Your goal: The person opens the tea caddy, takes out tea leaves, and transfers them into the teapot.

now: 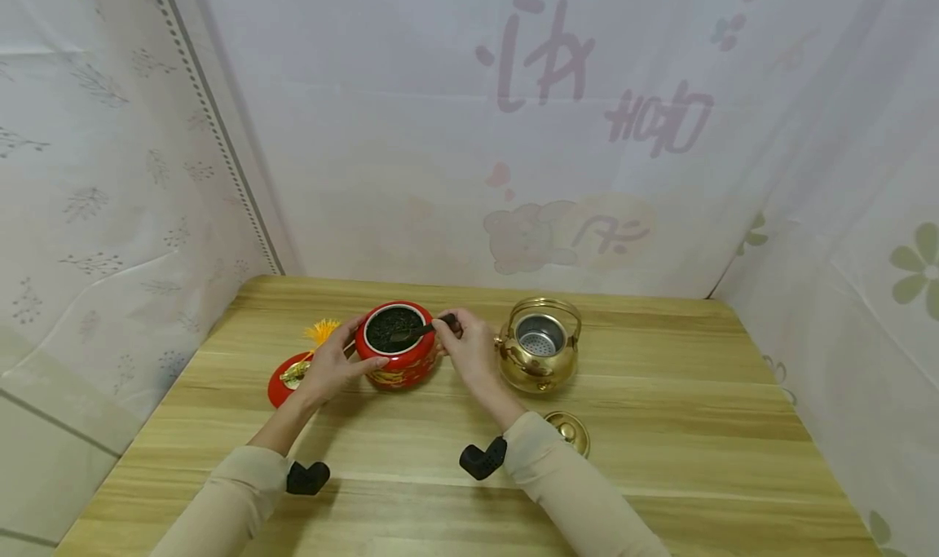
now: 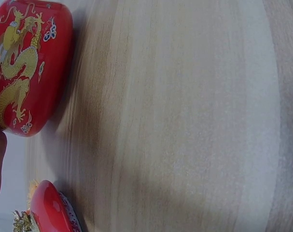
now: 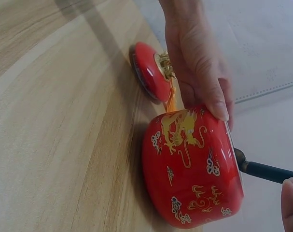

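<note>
A red tea jar [image 1: 399,369] with gold dragons stands on the table, its mouth showing dark loose tea leaves [image 1: 389,326]. My left hand [image 1: 339,369] holds the jar's left side, thumb near the front rim and fingers behind. In my right hand [image 1: 469,349] I pinch the dark handle of a small tea scoop [image 1: 425,329], whose head dips into the leaves. The right wrist view shows the scoop's dark handle [image 3: 269,171] slanting out over the jar [image 3: 194,169]. To the left lies the jar's red lid [image 1: 277,387] with a gold knob and orange tassel.
Right of my right hand stands a brass teapot [image 1: 539,373], handle raised, with a perforated metal strainer [image 1: 540,342] in its mouth. Its round brass lid [image 1: 575,431] lies in front, partly behind my right sleeve. Patterned cloth [image 1: 403,133] hangs behind the wooden table [image 1: 675,426].
</note>
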`<action>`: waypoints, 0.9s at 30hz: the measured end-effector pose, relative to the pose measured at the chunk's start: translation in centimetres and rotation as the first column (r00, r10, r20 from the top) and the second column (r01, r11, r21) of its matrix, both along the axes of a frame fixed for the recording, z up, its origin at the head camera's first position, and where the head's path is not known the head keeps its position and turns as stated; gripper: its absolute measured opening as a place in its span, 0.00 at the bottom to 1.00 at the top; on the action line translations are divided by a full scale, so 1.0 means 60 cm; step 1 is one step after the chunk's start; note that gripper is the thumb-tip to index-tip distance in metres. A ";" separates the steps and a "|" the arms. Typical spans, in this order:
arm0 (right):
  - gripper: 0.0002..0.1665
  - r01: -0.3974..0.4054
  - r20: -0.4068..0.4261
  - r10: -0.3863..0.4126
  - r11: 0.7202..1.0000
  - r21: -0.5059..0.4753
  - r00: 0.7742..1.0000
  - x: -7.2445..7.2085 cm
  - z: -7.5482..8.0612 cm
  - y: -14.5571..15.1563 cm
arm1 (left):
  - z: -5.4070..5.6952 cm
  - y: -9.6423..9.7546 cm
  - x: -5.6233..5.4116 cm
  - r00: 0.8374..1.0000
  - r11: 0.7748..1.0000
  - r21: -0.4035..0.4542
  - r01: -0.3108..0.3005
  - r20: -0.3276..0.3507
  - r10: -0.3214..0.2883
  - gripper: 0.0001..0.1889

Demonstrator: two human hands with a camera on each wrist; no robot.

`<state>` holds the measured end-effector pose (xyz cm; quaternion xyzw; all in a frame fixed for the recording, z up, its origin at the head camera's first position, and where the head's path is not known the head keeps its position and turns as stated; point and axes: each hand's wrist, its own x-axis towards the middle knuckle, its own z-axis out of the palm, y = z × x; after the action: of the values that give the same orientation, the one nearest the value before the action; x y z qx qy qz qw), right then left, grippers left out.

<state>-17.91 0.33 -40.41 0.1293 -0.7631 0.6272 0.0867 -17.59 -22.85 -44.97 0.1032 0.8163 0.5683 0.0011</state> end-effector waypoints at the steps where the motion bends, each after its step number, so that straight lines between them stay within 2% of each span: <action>1: 0.08 0.000 0.000 0.000 1.000 0.005 1.000 -0.005 -0.007 -0.001 | 0.001 0.000 0.001 1.000 1.000 -0.002 -0.001 -0.002 0.001 0.43; 6: 0.06 0.004 -0.030 -0.001 0.997 0.077 1.000 -0.005 -0.002 -0.004 | 0.001 0.001 0.001 1.000 1.000 -0.014 -0.005 0.003 0.005 0.44; 14: 0.06 0.029 -0.117 -0.002 0.973 0.231 0.993 -0.009 -0.001 -0.009 | -0.003 -0.001 -0.001 1.000 1.000 -0.019 -0.007 0.007 0.007 0.44; 22: 0.06 0.041 -0.168 -0.004 0.975 0.219 0.986 -0.013 -0.014 -0.019 | -0.002 0.000 -0.001 1.000 1.000 -0.019 -0.008 -0.006 0.008 0.43; 27: 0.06 0.082 -0.219 -0.030 0.970 0.231 0.975 -0.015 -0.024 -0.028 | 0.001 0.001 0.001 1.000 0.999 -0.028 -0.015 -0.003 0.015 0.43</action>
<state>-18.84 -1.38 -41.84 0.1837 -0.8225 0.5107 0.1699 -17.51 -22.78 -44.93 0.0979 0.8250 0.5565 -0.0028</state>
